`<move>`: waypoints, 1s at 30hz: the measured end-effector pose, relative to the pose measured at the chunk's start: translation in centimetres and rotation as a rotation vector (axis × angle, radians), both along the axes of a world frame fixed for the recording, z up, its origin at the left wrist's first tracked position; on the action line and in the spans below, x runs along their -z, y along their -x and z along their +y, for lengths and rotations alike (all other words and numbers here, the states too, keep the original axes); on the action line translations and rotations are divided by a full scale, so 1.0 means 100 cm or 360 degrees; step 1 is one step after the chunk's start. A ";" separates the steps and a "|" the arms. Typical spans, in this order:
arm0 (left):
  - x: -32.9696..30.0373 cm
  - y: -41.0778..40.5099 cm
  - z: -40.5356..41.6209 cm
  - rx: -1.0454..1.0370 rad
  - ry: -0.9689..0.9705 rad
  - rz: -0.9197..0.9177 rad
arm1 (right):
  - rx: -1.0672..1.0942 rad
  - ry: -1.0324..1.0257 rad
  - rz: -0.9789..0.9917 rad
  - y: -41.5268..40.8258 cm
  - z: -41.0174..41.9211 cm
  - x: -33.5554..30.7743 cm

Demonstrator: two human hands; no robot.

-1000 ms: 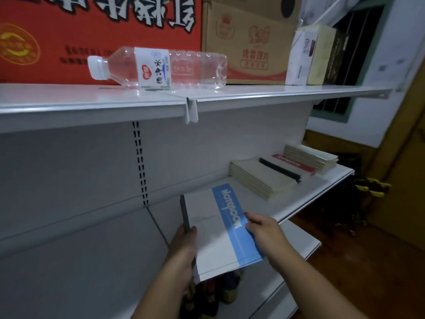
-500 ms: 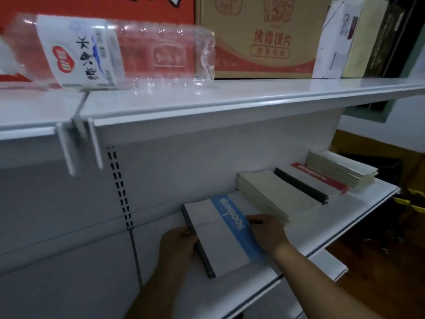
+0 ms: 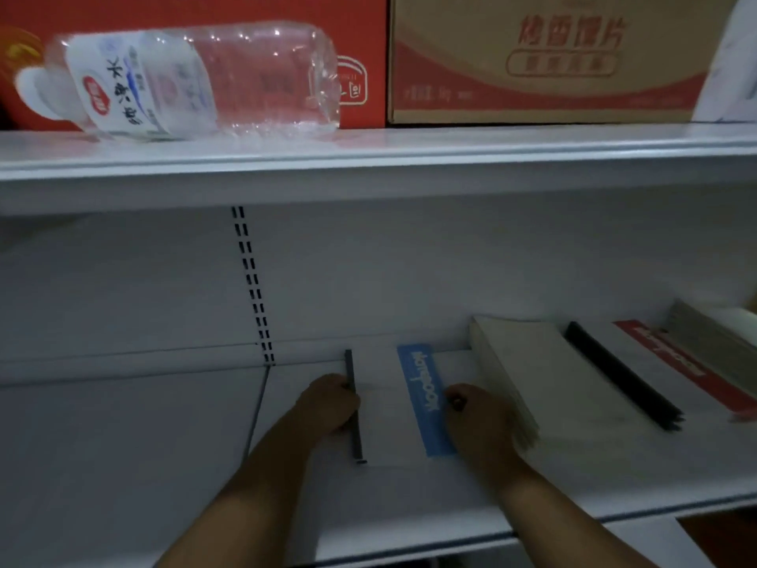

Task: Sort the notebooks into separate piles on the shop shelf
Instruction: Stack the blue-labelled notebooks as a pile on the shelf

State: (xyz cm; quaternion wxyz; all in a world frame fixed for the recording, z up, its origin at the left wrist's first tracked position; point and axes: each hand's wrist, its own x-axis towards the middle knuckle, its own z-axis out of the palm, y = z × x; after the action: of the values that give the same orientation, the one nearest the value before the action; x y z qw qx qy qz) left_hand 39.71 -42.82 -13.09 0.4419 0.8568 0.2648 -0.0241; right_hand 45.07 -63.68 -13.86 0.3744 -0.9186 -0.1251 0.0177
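white notebook w/ blue band (image 3: pixel 393 407) lies flat on the shelf (image 3: pixel 123 465), just right of the shelf's slotted upright and close to its back wall, dark spine on the left. left hand (image 3: pixel 329 405) has fingers curled round the spine edge, gripping it. right hand (image 3: pixel 477 418) sits at the notebook's right edge beside the blue band, fingers bent onto the cover; can't tell if it really grips or just presses. just right of that hand, a pale stack of notebooks (image 3: pixel 545 383), touching or nearly. further right toward the shelf's right end, a notebook w/ black spine (image 3: pixel 622 375), then a red-banded one (image 3: pixel 676 362), then another stack (image 3: pixel 712 338) at the frame edge. upper shelf (image 3: pixel 368 157) carries a water bottle (image 3: pixel 192 79) on its side, red carton (image 3: pixel 360 55) and brown carton (image 3: pixel 553 63) behind.
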 end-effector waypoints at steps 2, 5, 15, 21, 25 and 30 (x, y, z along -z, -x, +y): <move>-0.003 -0.003 -0.004 0.0015 -0.0058 0.0052 | -0.0019 -0.0070 -0.0027 -0.002 -0.003 0.004; -0.004 -0.004 -0.013 -0.0025 -0.0161 0.0085 | -0.0049 -0.0096 -0.0057 -0.003 -0.006 0.007; -0.018 0.020 -0.016 -0.0015 0.0188 0.0059 | -0.0180 -0.0091 -0.0348 -0.008 -0.001 0.023; -0.014 0.027 -0.011 0.0009 0.0215 0.0034 | -0.0184 0.0022 -0.0386 -0.007 0.002 0.022; -0.018 0.032 -0.008 0.0012 0.0087 0.0056 | -0.0218 0.0467 -0.0351 0.002 0.005 0.009; -0.042 0.094 0.014 0.0564 -0.0978 0.0145 | -0.0163 0.1073 -0.0424 0.027 0.029 -0.025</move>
State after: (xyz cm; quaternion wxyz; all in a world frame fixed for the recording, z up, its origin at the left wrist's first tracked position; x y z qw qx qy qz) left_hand 30.30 -41.42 -8.92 0.1403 0.9803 0.1265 -0.0577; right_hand 42.42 -60.74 -11.38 0.0295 -0.9772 -0.2057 -0.0430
